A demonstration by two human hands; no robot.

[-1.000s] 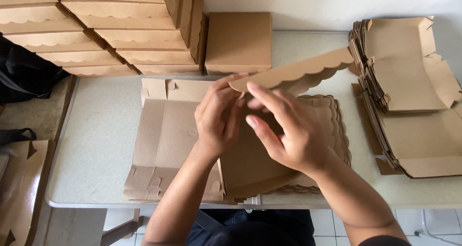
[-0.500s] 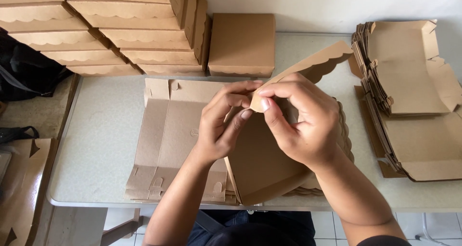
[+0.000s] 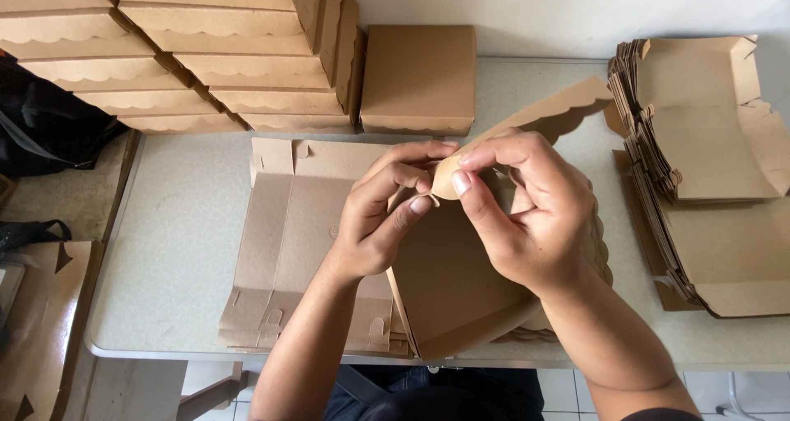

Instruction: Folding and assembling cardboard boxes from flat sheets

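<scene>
A brown cardboard box blank with a scalloped flap is raised off the table in front of me. My left hand pinches its upper corner tab with thumb and fingers. My right hand grips the same corner from the right, thumb pressed on the tab. Under my hands lies a flat unfolded blank on the pale table.
Folded scalloped boxes are stacked at the back left, one closed box stands behind my hands. A pile of flat blanks lies at the right. A black bag sits left of the table.
Both hands have drawn together on the corner tab, and the blank has been lifted and tilted more upright, its scalloped flap now pointing up to the right.
</scene>
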